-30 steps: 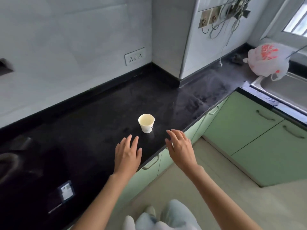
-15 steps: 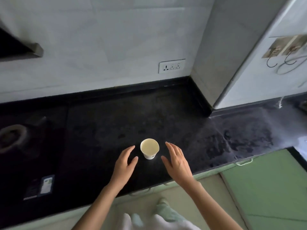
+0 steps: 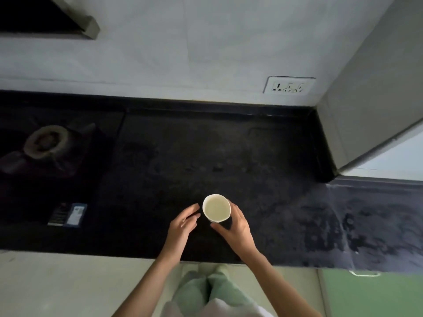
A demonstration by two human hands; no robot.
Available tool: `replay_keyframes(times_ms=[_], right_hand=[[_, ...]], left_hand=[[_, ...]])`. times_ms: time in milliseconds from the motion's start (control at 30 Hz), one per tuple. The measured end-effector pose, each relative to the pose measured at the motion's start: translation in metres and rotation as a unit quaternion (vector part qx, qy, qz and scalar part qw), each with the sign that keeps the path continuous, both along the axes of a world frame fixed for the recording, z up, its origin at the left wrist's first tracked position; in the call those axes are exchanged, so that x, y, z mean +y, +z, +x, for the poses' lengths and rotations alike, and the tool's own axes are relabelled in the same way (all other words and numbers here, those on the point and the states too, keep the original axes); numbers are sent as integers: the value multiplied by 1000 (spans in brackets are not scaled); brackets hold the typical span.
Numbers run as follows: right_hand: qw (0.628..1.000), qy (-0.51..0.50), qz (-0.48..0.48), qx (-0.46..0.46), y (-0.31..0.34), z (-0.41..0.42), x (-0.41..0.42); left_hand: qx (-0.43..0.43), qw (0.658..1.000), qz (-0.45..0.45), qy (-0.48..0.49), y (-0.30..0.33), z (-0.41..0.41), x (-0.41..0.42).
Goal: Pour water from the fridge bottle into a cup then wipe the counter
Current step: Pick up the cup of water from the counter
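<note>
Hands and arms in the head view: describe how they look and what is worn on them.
Both forearms are bare as far as the bottom edge of the picture, with no sleeves in view. The left hand and the right hand wear no gloves, and no ring, watch or bracelet shows on either. The nails look short and plain. No markings are visible.

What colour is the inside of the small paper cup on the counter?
Pale cream, seen best in the head view: small white paper cup on the black stone counter.
</note>
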State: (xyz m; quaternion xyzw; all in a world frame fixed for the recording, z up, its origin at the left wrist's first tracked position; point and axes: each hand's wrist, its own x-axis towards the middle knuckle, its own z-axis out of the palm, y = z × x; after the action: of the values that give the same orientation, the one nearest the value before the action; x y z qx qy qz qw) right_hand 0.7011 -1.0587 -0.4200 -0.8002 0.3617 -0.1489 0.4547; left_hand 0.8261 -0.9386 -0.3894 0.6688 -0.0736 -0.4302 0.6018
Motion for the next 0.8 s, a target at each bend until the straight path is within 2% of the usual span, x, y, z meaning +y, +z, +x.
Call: replay_keyframes(times_ms=[433, 800], right_hand=[[999, -6, 21, -25, 11, 10, -14], [994, -8, 16, -109, 67, -7, -26]], left_hand=[[7, 997, -23, -70, 18, 8, -14], [-79, 988, -68, -116, 64, -7, -19]])
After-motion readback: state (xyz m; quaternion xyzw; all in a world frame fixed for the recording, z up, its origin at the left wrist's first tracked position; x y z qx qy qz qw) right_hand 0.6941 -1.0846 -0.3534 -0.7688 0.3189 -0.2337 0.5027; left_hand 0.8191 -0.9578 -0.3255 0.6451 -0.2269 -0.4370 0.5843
